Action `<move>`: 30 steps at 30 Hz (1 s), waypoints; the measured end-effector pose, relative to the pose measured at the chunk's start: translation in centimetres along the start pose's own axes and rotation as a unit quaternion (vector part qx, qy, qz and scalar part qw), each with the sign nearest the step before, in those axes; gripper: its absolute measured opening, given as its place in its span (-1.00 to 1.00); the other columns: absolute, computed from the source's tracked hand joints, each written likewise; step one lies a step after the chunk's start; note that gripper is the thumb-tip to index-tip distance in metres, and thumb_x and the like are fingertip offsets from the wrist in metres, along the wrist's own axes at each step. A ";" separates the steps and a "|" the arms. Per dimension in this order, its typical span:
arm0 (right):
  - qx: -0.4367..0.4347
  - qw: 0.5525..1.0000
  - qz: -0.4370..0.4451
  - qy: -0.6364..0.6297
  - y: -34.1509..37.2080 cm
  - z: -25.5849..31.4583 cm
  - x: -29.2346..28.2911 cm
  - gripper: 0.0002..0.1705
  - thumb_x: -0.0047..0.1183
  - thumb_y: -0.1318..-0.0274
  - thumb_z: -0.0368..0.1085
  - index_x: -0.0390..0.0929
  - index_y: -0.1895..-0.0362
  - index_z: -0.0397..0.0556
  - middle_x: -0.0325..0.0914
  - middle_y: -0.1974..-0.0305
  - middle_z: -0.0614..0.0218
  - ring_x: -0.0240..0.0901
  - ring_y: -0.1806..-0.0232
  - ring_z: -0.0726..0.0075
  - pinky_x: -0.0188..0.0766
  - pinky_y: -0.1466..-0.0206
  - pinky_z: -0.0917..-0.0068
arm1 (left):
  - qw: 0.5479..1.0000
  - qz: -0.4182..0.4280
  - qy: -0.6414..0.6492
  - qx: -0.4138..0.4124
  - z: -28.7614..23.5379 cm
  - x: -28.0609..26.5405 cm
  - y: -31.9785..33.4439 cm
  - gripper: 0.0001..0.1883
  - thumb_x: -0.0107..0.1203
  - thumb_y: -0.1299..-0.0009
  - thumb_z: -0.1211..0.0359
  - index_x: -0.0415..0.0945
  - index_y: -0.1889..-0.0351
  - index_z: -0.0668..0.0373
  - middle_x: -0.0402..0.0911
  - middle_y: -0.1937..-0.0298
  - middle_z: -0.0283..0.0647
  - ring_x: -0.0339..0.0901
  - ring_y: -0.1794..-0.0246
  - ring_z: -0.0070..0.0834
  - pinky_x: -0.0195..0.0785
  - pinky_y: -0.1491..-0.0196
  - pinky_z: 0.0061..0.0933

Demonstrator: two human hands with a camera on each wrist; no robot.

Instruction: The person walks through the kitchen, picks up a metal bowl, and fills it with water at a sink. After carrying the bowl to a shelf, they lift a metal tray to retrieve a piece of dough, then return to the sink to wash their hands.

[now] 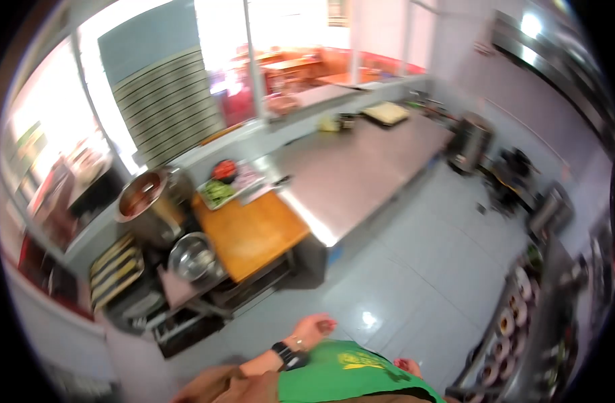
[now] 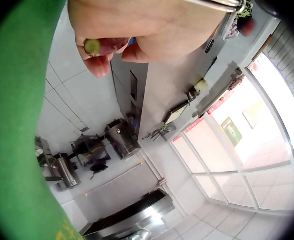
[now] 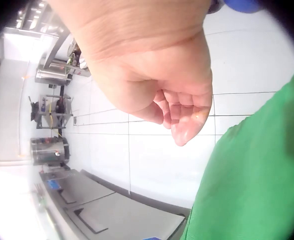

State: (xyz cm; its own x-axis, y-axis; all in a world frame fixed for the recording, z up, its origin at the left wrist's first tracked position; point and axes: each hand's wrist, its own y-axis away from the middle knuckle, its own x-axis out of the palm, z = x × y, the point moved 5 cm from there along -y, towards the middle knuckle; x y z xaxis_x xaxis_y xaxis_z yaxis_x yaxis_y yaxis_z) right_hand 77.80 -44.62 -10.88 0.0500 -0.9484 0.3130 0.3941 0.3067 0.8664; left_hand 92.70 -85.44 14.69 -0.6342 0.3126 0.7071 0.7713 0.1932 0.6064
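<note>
Left wrist view shows the left hand [image 2: 149,25] with its fingers curled round a small purplish piece [image 2: 107,46], whose pale green end pokes out between them; most of it is covered by the hand, so what it is cannot be told, and a speck of blue just beside the thumb is equally unclear. In the head view that hand is small and blurred, above the tiled floor [image 1: 415,248] and just beside the green apron [image 1: 321,379], with a dark wristband [image 1: 282,350] behind it. The right hand [image 3: 157,85] hangs with fingers loosely bent and apart from any object, as far as its own wrist view shows; from the head, the apron hides much of it. Farther out stand a wooden board [image 1: 260,232] and a long metal counter [image 1: 368,161], both well apart from the hands. Near the board's far corner sits a white tray [image 1: 243,193] of green, red and pale purplish food, too soft to identify. Beside the board are a steel bowl [image 1: 180,260] and a tall pot [image 1: 143,225] with reddish contents. Round pale items [image 1: 505,322] on the right-hand rack [image 1: 546,295] are smeared, and dark lens edges cut off the room's corners.
</note>
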 end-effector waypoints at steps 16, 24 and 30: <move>-0.076 0.981 -0.044 0.174 1.8 2.0 4.4 -0.76 -0.18 -0.23 -0.34 0.45 0.34 -0.29 0.54 0.42 0.11 0.48 0.36 0.13 0.45 0.28 0.32 | 0.996 -0.004 0.082 0.034 -0.5 -2.0 -0.8 -0.87 0.05 -0.35 0.46 0.43 0.37 0.37 0.55 0.33 -0.07 0.53 0.28 -0.34 0.45 0.03 -0.37; -0.103 0.991 0.036 0.072 1.1 1.0 3.1 -0.78 -0.15 -0.22 -0.35 0.45 0.34 -0.28 0.56 0.42 0.12 0.50 0.39 0.13 0.49 0.31 0.33 | 0.975 0.099 0.082 0.182 -8.3 1.4 3.4 -0.60 0.00 -0.34 0.56 0.29 -0.15 0.27 0.46 -0.05 -0.15 0.43 -0.08 -0.32 0.26 -0.26 -0.16; 0.030 0.995 -0.058 -0.075 0.7 1.2 2.6 -0.81 -0.10 -0.21 -0.37 0.44 0.31 -0.30 0.56 0.41 0.09 0.51 0.42 0.13 0.52 0.36 0.35 | 0.965 0.090 -0.001 0.246 -11.8 6.4 8.4 -0.44 -0.02 -0.35 0.58 0.12 -0.31 0.19 0.36 -0.19 -0.11 0.37 -0.18 -0.27 0.27 -0.23 -0.10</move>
State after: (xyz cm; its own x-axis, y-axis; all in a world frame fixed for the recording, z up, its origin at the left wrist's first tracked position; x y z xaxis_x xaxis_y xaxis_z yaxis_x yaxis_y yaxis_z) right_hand 77.09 -46.80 -8.99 -0.1326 -0.9564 0.2602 0.3334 0.2042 0.9204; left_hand 94.49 -92.78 28.55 -0.4878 0.3834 0.7843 0.8010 0.5537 0.2275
